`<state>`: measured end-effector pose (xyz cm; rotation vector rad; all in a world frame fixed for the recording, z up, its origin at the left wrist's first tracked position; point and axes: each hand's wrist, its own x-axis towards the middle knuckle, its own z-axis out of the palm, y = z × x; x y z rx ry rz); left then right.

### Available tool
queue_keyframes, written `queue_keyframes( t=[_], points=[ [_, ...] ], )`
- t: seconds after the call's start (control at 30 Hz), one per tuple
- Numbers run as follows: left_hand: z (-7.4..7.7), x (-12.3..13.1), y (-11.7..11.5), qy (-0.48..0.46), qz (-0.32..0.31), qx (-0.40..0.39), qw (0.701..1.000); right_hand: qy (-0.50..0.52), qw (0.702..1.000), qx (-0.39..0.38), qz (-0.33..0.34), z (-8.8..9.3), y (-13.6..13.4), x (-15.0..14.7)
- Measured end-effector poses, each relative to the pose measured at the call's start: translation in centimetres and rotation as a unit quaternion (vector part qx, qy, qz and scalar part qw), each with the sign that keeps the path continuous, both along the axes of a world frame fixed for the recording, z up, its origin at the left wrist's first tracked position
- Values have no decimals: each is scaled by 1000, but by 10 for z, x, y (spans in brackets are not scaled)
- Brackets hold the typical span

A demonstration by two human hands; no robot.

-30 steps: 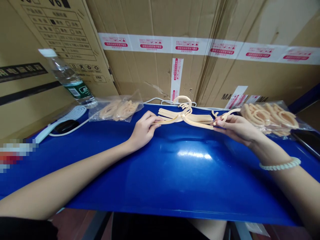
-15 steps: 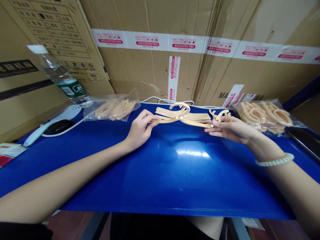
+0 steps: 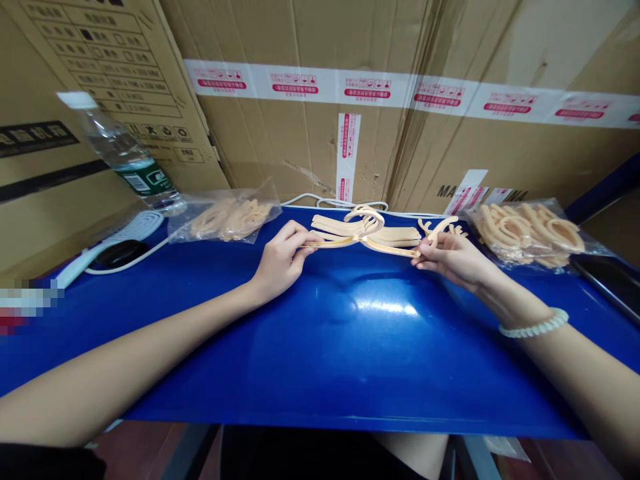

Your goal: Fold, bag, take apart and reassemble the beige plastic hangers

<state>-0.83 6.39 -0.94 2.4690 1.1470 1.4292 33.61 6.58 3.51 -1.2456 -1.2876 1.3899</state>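
A pale peach plastic clothes hanger (image 3: 389,249) is stretched between my two hands, just above the blue table, with its hook curving up in the middle. My left hand (image 3: 281,261) pinches the end of its left arm. The right arm's tip is between the fingers of my right hand (image 3: 456,261). A curved peach piece (image 3: 443,228) rises at the right fingertips; I cannot tell whether they hold it or it lies behind them. Directly behind the hanger lie several flat peach strips (image 3: 400,235). Small branched pieces (image 3: 459,231) lie beyond my right hand, partly hidden.
Clear bags of peach parts lie at left (image 3: 233,217) and right (image 3: 530,230). At far left are a water bottle (image 3: 143,177), a pale hairbrush (image 3: 127,230) and a black oval object (image 3: 120,253). A phone (image 3: 610,283) lies far right. Cardboard (image 3: 300,147) stands behind the table (image 3: 300,360).
My right hand has shifted slightly left and turned, bringing the hanger's right end with it. The hook has tilted a little to the right. My left hand stays nearly still.
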Motion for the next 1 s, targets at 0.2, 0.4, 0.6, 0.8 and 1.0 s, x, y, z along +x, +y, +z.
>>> queue_keyframes(
  t=[0.2,0.4,0.6,0.8,1.0],
  points=[
    [0,1,0,-10,-6,-18,1000,-31,998,57,-24,-5,1,-2],
    [-2,1,0,-4,-20,-32,999,-33,991,114,-61,-4,-1,-4],
    [3,0,1,50,-23,-14,998,-16,985,159,-58,3,-4,-9],
    [15,-12,4,177,-59,1,982,-24,979,184,-79,13,0,3],
    [29,-21,11,248,-82,46,964,-70,989,126,-30,34,13,58]
  ],
)
